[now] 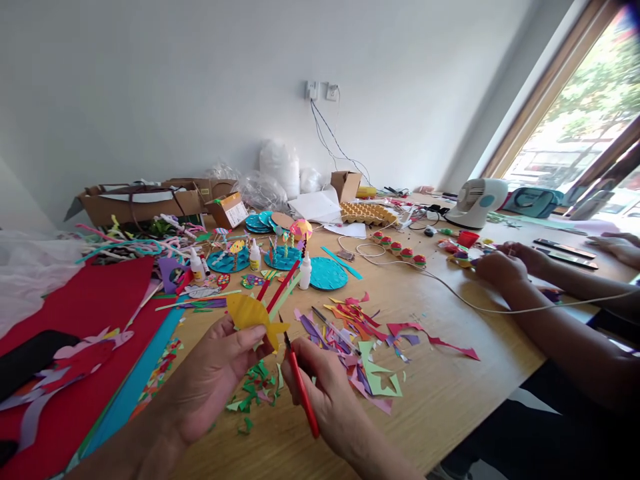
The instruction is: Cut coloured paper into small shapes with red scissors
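My left hand (pixel 223 367) pinches a yellow paper fish cutout (pixel 249 313) between thumb and fingers above the table. In my right hand (pixel 325 387) are red-handled scissors (pixel 301 387), their blades up against the cutout's tail end. Just behind the cutout, red and pale green paper strips (pixel 284 291) stick up at a slant. Green paper scraps (pixel 255 390) lie beneath my hands. To the right spreads a pile of purple, red and orange scraps (pixel 350 327), with a pen (pixel 335 330) and a light green offcut (pixel 377 373) among them.
White glue bottles (pixel 305 272) stand near blue painted discs (pixel 328 273). Red and blue paper sheets (pixel 95 300) cover the left side. A white cable (pixel 465 301) crosses the table toward a fan (pixel 475 203). At right, another person's hands (pixel 503 267) handle small pieces.
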